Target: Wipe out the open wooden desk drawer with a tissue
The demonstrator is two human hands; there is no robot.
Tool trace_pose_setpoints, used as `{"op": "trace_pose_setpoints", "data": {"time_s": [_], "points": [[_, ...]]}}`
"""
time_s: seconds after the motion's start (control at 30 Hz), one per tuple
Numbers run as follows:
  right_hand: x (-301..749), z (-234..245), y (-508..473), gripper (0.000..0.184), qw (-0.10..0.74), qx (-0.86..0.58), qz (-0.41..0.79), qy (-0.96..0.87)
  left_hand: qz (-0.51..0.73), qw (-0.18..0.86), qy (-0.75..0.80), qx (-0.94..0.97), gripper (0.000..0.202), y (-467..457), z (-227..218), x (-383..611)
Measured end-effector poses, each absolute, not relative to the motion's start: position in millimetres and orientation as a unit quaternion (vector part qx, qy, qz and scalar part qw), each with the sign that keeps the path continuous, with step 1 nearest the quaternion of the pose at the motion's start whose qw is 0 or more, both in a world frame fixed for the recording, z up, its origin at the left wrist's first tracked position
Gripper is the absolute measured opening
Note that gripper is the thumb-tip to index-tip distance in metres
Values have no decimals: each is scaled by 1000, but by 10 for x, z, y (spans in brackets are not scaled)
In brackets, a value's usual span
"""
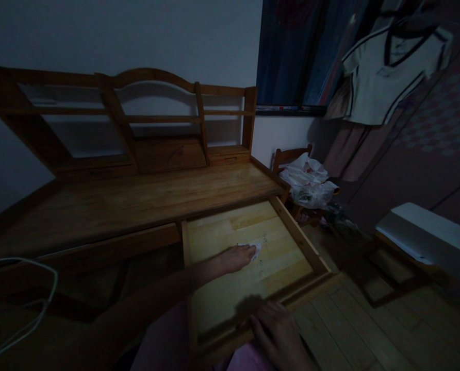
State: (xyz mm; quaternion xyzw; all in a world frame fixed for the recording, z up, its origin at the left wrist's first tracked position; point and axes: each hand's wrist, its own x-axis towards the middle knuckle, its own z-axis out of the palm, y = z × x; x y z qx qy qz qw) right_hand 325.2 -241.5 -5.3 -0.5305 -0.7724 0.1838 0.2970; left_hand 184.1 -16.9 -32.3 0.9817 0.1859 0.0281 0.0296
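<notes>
A wooden drawer (214, 304) is pulled out from the desk, its pale bottom showing a few small dark marks. Inside it, my left hand (236, 258) presses a crumpled white tissue (256, 249) against the bottom, fingers closed over it. Part of the tissue sticks out beyond the fingertips. At the near side, my right hand (278, 332) grips the drawer's front panel (311, 292), fingers curled over the top edge. The thumb side of that hand faces my lap.
The wooden desk (148, 198) carries a shelf unit (160, 119) against the wall. Right of it, a chair (292, 153) holds plastic bags (307, 178). A white box-like object (427, 232) rests on a wooden stool (384, 296). A white cable (54, 281) loops at left. Clothes (392, 77) hang at right.
</notes>
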Motion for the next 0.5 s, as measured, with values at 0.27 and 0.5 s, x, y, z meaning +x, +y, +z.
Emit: {"op": "trace_pose_setpoints", "data": {"time_s": [0.27,0.5], "points": [[3264,-86,-2432,21,299,-534,171,-772,17,33,146,989,43,-411,-354,1910],[3264,-102,-2422,18,298,-534,167,-773,15,37,149,988,44,-442,-355,1953]]}}
